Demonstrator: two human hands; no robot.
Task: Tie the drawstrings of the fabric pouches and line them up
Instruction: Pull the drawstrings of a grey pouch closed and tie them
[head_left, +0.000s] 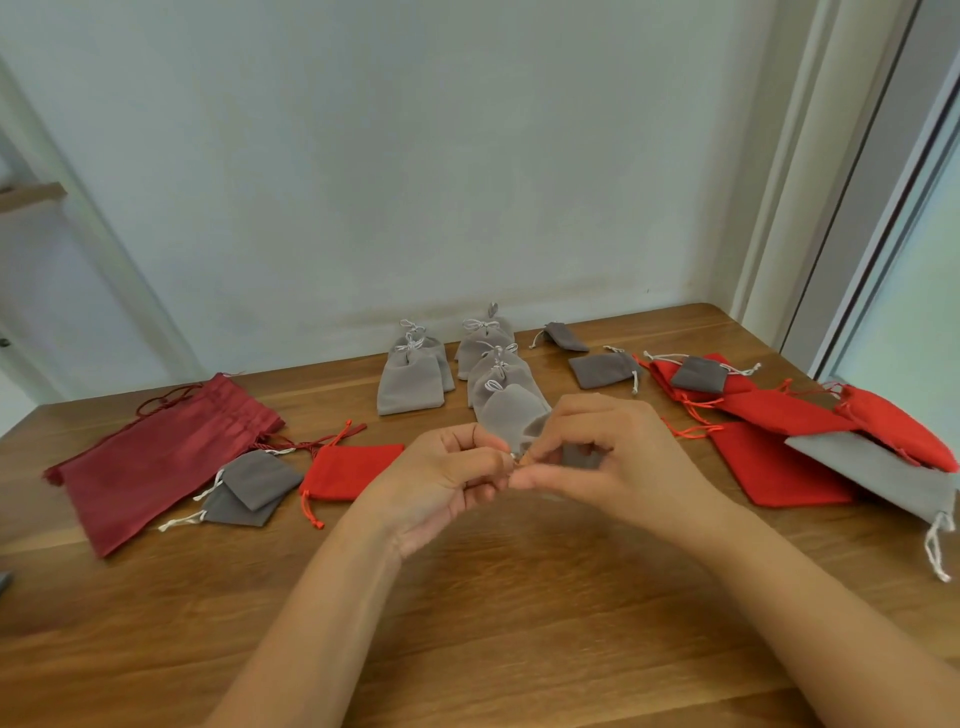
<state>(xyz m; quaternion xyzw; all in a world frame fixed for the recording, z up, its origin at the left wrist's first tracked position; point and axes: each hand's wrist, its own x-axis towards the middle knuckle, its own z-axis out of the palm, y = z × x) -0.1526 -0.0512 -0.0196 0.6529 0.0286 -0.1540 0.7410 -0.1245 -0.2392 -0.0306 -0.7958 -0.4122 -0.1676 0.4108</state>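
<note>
A small light grey pouch (524, 423) is held above the wooden table (493, 613) at the centre. My left hand (447, 478) and my right hand (608, 457) meet at its near end, and the fingertips of both pinch its drawstring; the string itself is mostly hidden by my fingers. Behind it, two rows of light grey pouches (413, 374) (496, 358) with tied white bows run toward the wall. Loose pouches lie at both sides: dark grey ones (249, 488), a red one (348, 470), and more red pouches (769, 467).
A large maroon drawstring bag (156, 457) lies at the left. On the right a big grey pouch (883, 478) overlaps red ones (898, 426). Two dark grey pouches (602, 369) lie behind. The wall is close behind the table; a window frame stands right.
</note>
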